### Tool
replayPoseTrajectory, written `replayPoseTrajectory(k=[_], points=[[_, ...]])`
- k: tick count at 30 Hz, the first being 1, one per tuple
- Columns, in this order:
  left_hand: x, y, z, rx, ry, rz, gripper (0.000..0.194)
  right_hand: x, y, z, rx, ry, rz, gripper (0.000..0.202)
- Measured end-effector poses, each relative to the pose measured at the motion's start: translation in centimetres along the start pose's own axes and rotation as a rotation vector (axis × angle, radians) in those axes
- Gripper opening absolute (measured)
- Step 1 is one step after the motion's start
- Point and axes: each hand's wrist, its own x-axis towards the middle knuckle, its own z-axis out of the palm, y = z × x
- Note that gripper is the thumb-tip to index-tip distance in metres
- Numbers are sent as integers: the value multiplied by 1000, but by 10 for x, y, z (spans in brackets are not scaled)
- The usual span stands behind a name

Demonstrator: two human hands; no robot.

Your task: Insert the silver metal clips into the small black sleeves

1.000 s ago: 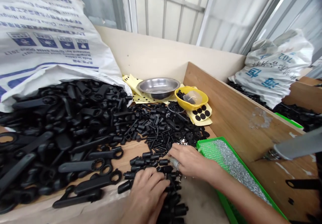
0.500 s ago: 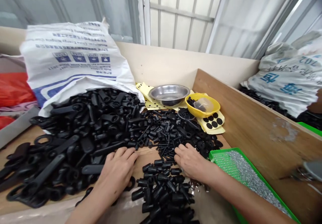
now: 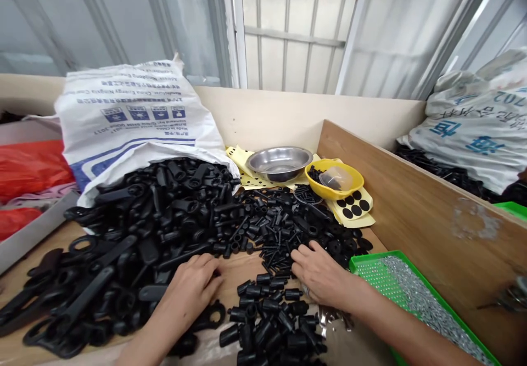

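My left hand point(image 3: 196, 285) rests at the right edge of a big heap of black plastic handles point(image 3: 140, 234), fingers bent; a black ring-ended part lies under its palm side. Its fingertips are curled, and what they hold, if anything, is hidden. My right hand point(image 3: 313, 271) touches the small black screws point(image 3: 276, 252), its fingers bent down among them. I cannot make out whether it pinches one. Between and below the hands lies a pile of black cylindrical parts point(image 3: 267, 322).
A white sack point(image 3: 132, 108) spills the handles. Behind are a steel bowl point(image 3: 280, 160), a yellow bowl point(image 3: 346, 190) and sheets of black round stickers point(image 3: 356, 207). A green tray point(image 3: 420, 294) of small metal pieces sits right, beside a wooden divider point(image 3: 411, 190).
The view has tilted up slightly. My left hand has shifted back from the small parts, its thumb now showing and a ring-ended part visible beside it. My right hand stays at the screws.
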Motion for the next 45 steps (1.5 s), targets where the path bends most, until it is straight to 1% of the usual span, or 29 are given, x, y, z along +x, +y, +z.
replayPoseTrajectory(k=[3,5,8,10,13,15,17,20,23,26,27,28,29,30,32,34,36,38,40,42,45], points=[[0,2,1,-10,17,-53,19,1,7,-1,36,-5,49,8],[3,5,3,-32,18,-57,19,0,12,-3,67,-26,94,12],[9,10,8,-108,1,-20,22,-2,18,-7,157,-18,165,19],[12,11,12,-171,-5,15,29,-4,20,-11,217,2,197,22],[15,7,16,-248,-3,53,39,-7,19,-16,277,18,224,21],[15,5,17,-279,3,69,41,-9,18,-19,327,32,245,18],[15,5,17,-301,9,90,38,-8,16,-22,382,44,264,15],[17,9,13,-338,40,99,26,-6,12,-29,468,63,280,12],[19,22,2,-394,109,72,21,-2,4,-36,636,112,286,11],[18,47,-12,-530,185,14,26,3,-7,-45,716,161,251,15],[16,56,-16,-719,224,-30,27,4,-11,-48,708,173,234,15],[14,67,-19,-886,233,-46,27,5,-15,-51,689,181,219,15],[12,76,-22,-1004,250,-49,23,6,-18,-54,659,185,206,14],[10,85,-23,-1075,238,-61,19,6,-21,-57,618,181,192,13],[8,97,-23,-1138,251,-78,14,6,-26,-62,518,149,169,12],[7,104,-21,-1175,253,-100,9,6,-29,-66,416,91,147,16],[8,105,-20,-1265,224,-150,4,5,-31,-68,331,41,128,19],[8,105,-20,-1377,186,-214,4,3,-32,-69,269,29,131,18],[8,105,-20,-1467,167,-270,7,2,-33,-69,250,50,171,16],[5,107,-20,-1532,160,-305,11,1,-32,-68,314,73,212,12],[-1,110,-19,-1642,137,-346,15,-2,-32,-67,529,103,218,14]])
